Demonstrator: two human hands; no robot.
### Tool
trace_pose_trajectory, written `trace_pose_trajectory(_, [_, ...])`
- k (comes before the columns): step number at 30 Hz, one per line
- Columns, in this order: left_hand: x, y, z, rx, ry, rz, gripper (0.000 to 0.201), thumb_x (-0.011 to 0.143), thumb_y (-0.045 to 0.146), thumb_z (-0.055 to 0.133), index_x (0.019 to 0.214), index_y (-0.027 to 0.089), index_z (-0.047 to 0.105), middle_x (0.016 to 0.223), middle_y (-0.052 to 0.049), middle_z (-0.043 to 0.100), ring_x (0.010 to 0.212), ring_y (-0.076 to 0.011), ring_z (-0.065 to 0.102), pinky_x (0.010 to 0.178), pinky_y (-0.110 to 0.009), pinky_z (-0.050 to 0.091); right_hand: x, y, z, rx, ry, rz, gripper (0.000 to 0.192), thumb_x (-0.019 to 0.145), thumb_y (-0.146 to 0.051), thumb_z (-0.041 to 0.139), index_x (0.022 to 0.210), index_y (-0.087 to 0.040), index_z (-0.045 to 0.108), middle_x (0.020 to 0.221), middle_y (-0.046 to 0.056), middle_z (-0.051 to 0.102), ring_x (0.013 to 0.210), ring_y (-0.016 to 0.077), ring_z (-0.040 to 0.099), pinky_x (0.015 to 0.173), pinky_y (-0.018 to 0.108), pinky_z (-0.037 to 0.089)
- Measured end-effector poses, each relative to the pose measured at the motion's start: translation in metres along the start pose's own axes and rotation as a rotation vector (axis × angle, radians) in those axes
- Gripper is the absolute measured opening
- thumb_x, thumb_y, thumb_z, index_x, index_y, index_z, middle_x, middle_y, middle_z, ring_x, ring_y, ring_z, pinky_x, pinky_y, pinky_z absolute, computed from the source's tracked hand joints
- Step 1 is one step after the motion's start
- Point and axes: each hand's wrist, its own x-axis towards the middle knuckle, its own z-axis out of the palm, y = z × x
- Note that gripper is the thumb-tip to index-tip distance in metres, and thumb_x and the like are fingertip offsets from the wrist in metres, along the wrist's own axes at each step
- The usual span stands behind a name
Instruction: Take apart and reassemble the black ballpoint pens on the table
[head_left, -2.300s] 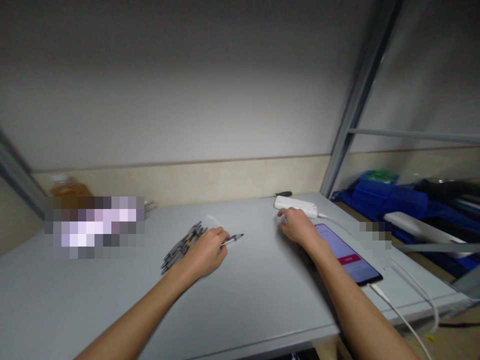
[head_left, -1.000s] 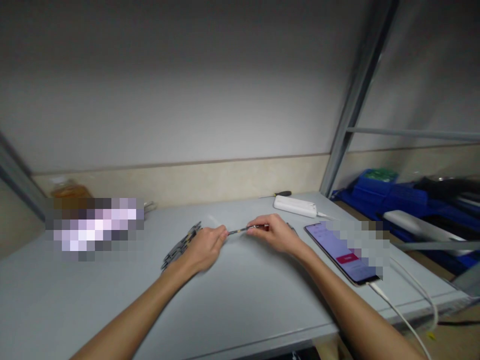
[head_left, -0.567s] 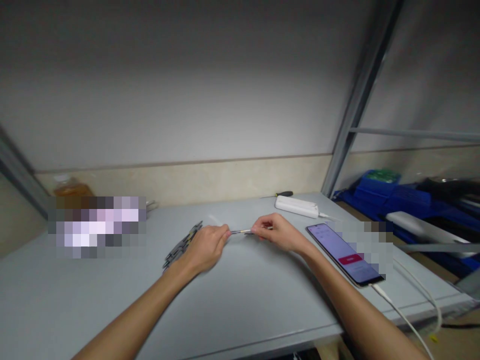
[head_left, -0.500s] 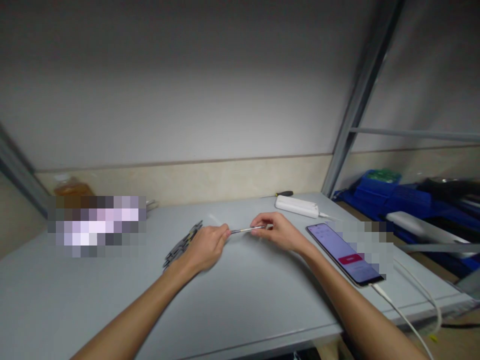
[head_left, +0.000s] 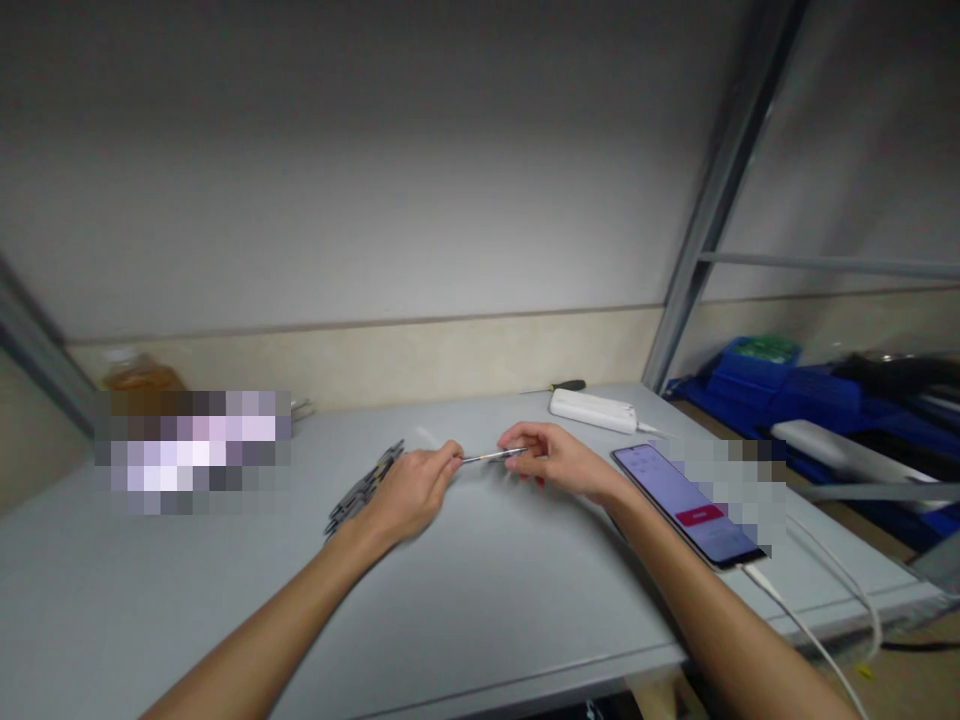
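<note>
Between my hands, above the table, a slim silvery pen-like rod lies nearly level. My left hand is closed, pinching its left end between thumb and fingers. At the other end, my right hand has its fingers curled around the rod, thumb below; a small dark part by the fingertips is too blurred to name. Several dark, thin pen-like rods lie in a pile just behind my left hand, partly hidden by it.
Right of my right arm lies a lit phone with a white cable. Farther back are a white power bank-like block and a screwdriver. A bottle of amber liquid and a blurred-out patch are at left. Metal posts frame the table.
The fingers of my right hand have shifted and loosened slightly along the rod's right end. My left hand keeps its hold, nearly still.
</note>
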Motion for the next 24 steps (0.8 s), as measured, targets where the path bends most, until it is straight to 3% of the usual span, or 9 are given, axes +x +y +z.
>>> trace_pose_trajectory(5, [0.0003, 0.0000, -0.0008, -0.009, 0.001, 0.017, 0.033, 0.094, 0.033, 0.023, 0.094, 0.020, 0.054, 0.068, -0.002, 0.061, 0.067, -0.0168, 0.059, 0.063, -0.025, 0.038, 0.0007, 0.0009, 0.0025, -0.015, -0.046, 0.107, 0.043, 0.081, -0.052, 0.047, 0.074, -0.011, 0.059, 0.060, 0.004, 0.061, 0.048, 0.0085, 0.050, 0.041, 0.019, 0.036])
trace_pose_trajectory(10, [0.0007, 0.0004, 0.0004, -0.032, -0.001, 0.020, 0.033, 0.094, 0.033, 0.025, 0.090, 0.021, 0.056, 0.065, 0.000, 0.059, 0.063, -0.0157, 0.057, 0.060, -0.024, 0.036, 0.0024, 0.0030, 0.0012, 0.025, -0.004, 0.022, 0.024, 0.068, -0.033, 0.067, 0.081, -0.014, 0.060, 0.062, 0.000, 0.059, 0.052, 0.0085, 0.050, 0.041, 0.018, 0.038])
trace_pose_trajectory(17, [0.0016, 0.0017, 0.0013, -0.185, 0.018, -0.081, 0.042, 0.093, 0.037, 0.026, 0.070, 0.019, 0.056, 0.050, 0.004, 0.047, 0.048, -0.0110, 0.047, 0.054, -0.022, 0.033, 0.0026, 0.0012, 0.0024, 0.055, 0.138, -0.047, 0.023, 0.063, -0.026, 0.068, 0.082, -0.013, 0.064, 0.071, 0.003, 0.059, 0.060, 0.0110, 0.052, 0.048, 0.023, 0.044])
trace_pose_trajectory(22, [0.0022, -0.0023, 0.0012, -0.303, 0.182, -0.086, 0.029, 0.086, 0.039, 0.045, 0.104, 0.018, 0.055, 0.070, 0.001, 0.061, 0.065, -0.0134, 0.056, 0.064, -0.024, 0.042, 0.0043, -0.0001, -0.0016, 0.113, 0.277, -0.067, 0.027, 0.060, -0.027, 0.070, 0.083, -0.013, 0.064, 0.072, 0.003, 0.059, 0.065, 0.0132, 0.053, 0.050, 0.024, 0.045])
trace_pose_trajectory(24, [0.0025, -0.0041, 0.0013, -0.314, 0.255, -0.097, 0.026, 0.085, 0.037, 0.048, 0.102, 0.018, 0.055, 0.079, -0.002, 0.064, 0.071, -0.0142, 0.057, 0.068, -0.025, 0.043, 0.0048, 0.0000, -0.0038, 0.137, 0.305, -0.066, 0.028, 0.059, -0.027, 0.070, 0.083, -0.013, 0.065, 0.068, 0.002, 0.058, 0.062, 0.0121, 0.052, 0.051, 0.024, 0.046])
